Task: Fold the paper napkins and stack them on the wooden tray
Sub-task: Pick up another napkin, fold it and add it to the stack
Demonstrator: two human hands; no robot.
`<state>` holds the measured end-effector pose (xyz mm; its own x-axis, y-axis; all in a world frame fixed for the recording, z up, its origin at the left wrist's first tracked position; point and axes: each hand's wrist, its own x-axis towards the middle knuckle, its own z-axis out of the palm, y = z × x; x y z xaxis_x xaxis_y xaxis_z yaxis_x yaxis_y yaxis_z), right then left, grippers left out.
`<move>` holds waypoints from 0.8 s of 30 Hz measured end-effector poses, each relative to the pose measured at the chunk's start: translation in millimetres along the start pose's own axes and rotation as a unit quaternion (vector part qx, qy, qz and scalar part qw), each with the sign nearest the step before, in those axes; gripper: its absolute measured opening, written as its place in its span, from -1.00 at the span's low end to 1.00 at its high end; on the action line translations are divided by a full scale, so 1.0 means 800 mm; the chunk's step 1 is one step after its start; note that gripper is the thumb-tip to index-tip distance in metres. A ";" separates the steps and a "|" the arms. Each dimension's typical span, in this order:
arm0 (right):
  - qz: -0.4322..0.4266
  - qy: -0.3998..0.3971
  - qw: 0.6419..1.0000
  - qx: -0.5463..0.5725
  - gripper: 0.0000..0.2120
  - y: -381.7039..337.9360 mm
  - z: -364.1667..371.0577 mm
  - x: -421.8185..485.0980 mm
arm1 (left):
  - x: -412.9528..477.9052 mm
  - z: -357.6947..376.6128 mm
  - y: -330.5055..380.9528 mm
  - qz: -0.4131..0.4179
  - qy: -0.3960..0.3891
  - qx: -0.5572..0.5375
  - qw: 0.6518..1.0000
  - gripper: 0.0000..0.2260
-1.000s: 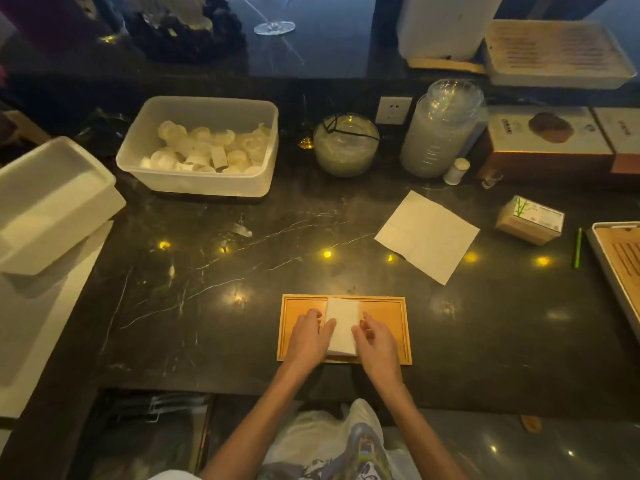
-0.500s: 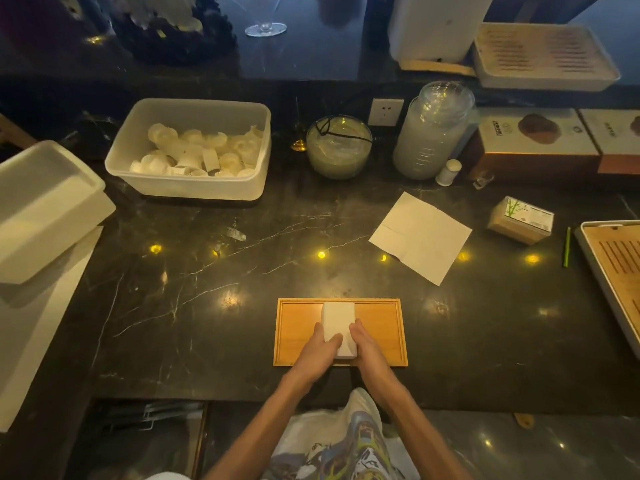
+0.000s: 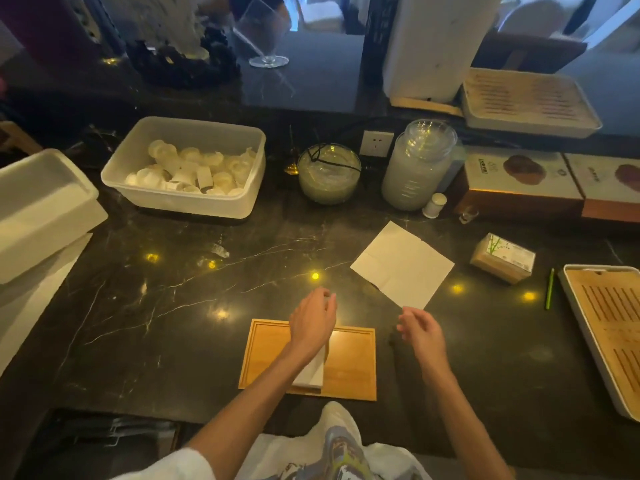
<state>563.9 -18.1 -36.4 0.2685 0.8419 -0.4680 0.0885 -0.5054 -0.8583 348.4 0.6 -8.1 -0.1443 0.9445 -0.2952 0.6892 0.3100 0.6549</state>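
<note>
A small wooden tray (image 3: 353, 362) lies on the dark marble counter near its front edge. On the tray sits a folded white napkin stack (image 3: 311, 374), partly hidden under my left forearm. My left hand (image 3: 311, 322) hovers above the tray's far edge with loosely curled fingers and holds nothing. My right hand (image 3: 420, 329) is to the right of the tray, fingers relaxed and empty, just short of the near corner of an unfolded white napkin (image 3: 403, 265) lying flat on the counter.
A napkin packet (image 3: 504, 258) and a green stick (image 3: 549, 289) lie right of the flat napkin. A slatted tea tray (image 3: 609, 327) sits at the right edge. Behind stand a plastic tub of white cups (image 3: 188, 171), a glass bowl (image 3: 329, 174) and a jar (image 3: 420, 164). White boxes (image 3: 38, 209) sit left.
Both hands have let go of the folded napkin stack on the tray and lifted away. The left moved forward over the tray's far edge; the right moved out to the right, towards the flat napkin.
</note>
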 end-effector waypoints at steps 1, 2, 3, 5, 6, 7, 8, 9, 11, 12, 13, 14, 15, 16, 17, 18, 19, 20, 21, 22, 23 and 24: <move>-0.001 -0.003 1.000 -0.021 -0.82 -0.010 -0.013 0.018 | 0.011 0.008 0.015 -0.016 -0.004 -0.003 1.000 -0.75; -0.005 -0.008 0.999 -0.044 -0.82 -0.021 -0.024 0.037 | 0.021 0.017 0.029 -0.032 -0.004 -0.003 0.999 -0.75; -0.010 -0.013 0.998 -0.068 -0.81 -0.033 -0.033 0.057 | 0.031 0.028 0.042 -0.048 -0.004 -0.001 0.999 -0.73; -0.022 -0.016 0.992 -0.122 -0.79 -0.057 -0.048 0.097 | 0.049 0.053 0.063 -0.089 -0.011 -0.005 0.996 -0.70; -0.028 -0.017 0.987 -0.155 -0.79 -0.068 -0.054 0.117 | 0.058 0.068 0.072 -0.119 -0.018 -0.018 0.993 -0.68; -0.034 -0.017 0.982 -0.184 -0.80 -0.079 -0.058 0.137 | 0.067 0.082 0.079 -0.156 -0.025 -0.039 0.987 -0.67; -0.039 -0.017 0.978 -0.205 -0.82 -0.088 -0.061 0.156 | 0.076 0.096 0.085 -0.196 -0.027 -0.065 0.978 -0.66; -0.044 -0.018 0.973 -0.224 -0.83 -0.097 -0.063 0.175 | 0.083 0.111 0.091 -0.235 -0.024 -0.091 0.967 -0.64; -0.055 -0.023 0.962 -0.266 -0.83 -0.111 -0.064 0.210 | 0.096 0.138 0.101 -0.296 -0.011 -0.135 0.946 -0.58; -0.061 -0.028 0.957 -0.283 -0.82 -0.115 -0.063 0.226 | 0.101 0.150 0.106 -0.314 0.000 -0.152 0.937 -0.58; -0.066 -0.032 0.952 -0.296 -0.81 -0.118 -0.062 0.242 | 0.106 0.160 0.109 -0.324 0.015 -0.163 0.932 -0.60; -0.071 -0.035 0.948 -0.307 -0.81 -0.121 -0.060 0.257 | 0.111 0.170 0.110 -0.329 0.031 -0.170 0.928 -0.62; -0.073 -0.040 0.943 -0.321 -0.80 -0.122 -0.059 0.270 | 0.115 0.177 0.113 -0.332 0.043 -0.174 0.926 -0.66; -0.073 -0.049 0.937 -0.338 -0.76 -0.123 -0.058 0.282 | 0.120 0.183 0.115 -0.334 0.051 -0.172 0.925 -0.69; -0.071 -0.058 0.931 -0.354 -0.71 -0.122 -0.057 0.292 | 0.124 0.187 0.118 -0.335 0.053 -0.165 0.926 -0.71; -0.068 -0.066 0.924 -0.370 -0.66 -0.120 -0.058 0.300 | 0.128 0.191 0.120 -0.335 0.053 -0.155 0.928 -0.74; -0.069 -0.071 0.919 -0.383 -0.64 -0.117 -0.058 0.306 | 0.132 0.194 0.123 -0.337 0.051 -0.148 0.928 -0.77; -0.074 -0.073 0.914 -0.393 -0.63 -0.113 -0.059 0.311 | 0.136 0.197 0.126 -0.343 0.050 -0.147 0.927 -0.79; -0.079 -0.073 0.910 -0.400 -0.64 -0.110 -0.060 0.316 | 0.139 0.198 0.129 -0.354 0.048 -0.150 0.922 -0.80; -0.078 -0.073 0.910 -0.402 -0.66 -0.107 -0.061 0.320 | 0.142 0.198 0.132 -0.366 0.050 -0.158 0.916 -0.81; -0.069 -0.073 0.912 -0.397 -0.69 -0.105 -0.064 0.322 | 0.144 0.198 0.135 -0.378 0.055 -0.164 0.909 -0.81; -0.049 -0.076 0.918 -0.385 -0.70 -0.103 -0.067 0.324 | 0.146 0.199 0.136 -0.380 0.062 -0.170 0.907 -0.81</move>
<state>677.6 231.5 -76.0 0.0915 0.8776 -0.4705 0.7734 -0.3602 -0.5216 519.4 127.2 -82.3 -0.5801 0.4417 -0.6844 0.1015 0.8728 0.4773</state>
